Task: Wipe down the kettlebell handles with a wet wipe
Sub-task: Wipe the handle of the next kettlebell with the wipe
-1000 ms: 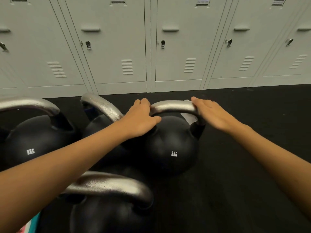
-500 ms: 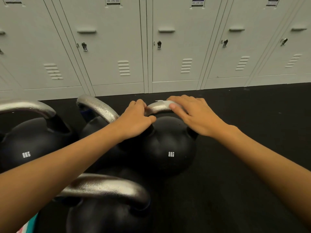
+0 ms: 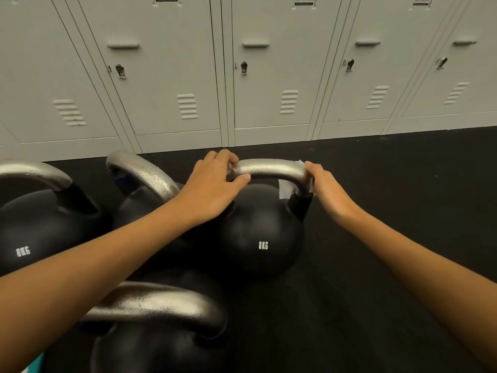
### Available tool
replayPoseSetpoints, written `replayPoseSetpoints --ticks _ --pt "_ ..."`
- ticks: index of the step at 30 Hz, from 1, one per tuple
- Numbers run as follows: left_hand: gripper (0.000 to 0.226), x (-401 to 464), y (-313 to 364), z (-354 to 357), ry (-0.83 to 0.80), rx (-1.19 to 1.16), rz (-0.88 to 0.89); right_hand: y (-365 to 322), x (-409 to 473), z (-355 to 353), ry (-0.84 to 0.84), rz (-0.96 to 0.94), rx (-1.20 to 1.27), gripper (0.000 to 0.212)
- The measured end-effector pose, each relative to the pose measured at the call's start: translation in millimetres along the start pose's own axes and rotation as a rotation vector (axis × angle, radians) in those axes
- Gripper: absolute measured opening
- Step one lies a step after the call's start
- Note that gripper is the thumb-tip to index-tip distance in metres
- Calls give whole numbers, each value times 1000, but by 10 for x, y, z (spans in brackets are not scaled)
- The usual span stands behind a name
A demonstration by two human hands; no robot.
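Note:
A black 8 kg kettlebell (image 3: 258,238) with a silver handle (image 3: 269,169) stands on the dark floor in the middle. My left hand (image 3: 212,187) grips the left end of that handle, thumb in front and fingers curled over the top. At the right bend of the handle my right hand (image 3: 326,187) holds a white wet wipe (image 3: 286,188) wrapped round the metal; a corner of the wipe hangs inside the loop. Most of the wipe is hidden under my fingers.
Three more black kettlebells crowd the left: one at the far left (image 3: 35,227), one behind my left arm (image 3: 142,173), one nearest me (image 3: 161,308) with a wet-looking handle. Grey lockers (image 3: 269,76) line the back. A teal object (image 3: 35,364) peeks in at the bottom left.
My right hand slid with the wipe from the middle of the handle's top back to its right bend. My left hand kept its grip on the left end.

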State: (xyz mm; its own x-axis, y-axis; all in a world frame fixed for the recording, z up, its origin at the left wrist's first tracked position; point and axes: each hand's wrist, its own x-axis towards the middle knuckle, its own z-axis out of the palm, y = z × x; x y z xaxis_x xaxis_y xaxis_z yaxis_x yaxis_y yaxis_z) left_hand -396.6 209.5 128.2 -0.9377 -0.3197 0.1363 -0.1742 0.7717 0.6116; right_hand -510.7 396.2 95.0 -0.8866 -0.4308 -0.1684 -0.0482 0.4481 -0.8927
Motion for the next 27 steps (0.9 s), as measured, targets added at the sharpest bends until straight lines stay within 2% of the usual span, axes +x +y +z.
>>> replayPoseSetpoints --ticks 6,12,19,27 --pt "30 -4 -6 17 16 21 29 158 -2 62 42 -4 222 34" --pt "35 -6 -16 7 -3 43 43 369 -33 148 70 55 277 37" --pt "31 14 -37 11 5 57 55 266 84 84 -19 -45 413 39" --pt "33 -7 -37 -12 -29 38 50 586 -127 193 13 29 544 35"
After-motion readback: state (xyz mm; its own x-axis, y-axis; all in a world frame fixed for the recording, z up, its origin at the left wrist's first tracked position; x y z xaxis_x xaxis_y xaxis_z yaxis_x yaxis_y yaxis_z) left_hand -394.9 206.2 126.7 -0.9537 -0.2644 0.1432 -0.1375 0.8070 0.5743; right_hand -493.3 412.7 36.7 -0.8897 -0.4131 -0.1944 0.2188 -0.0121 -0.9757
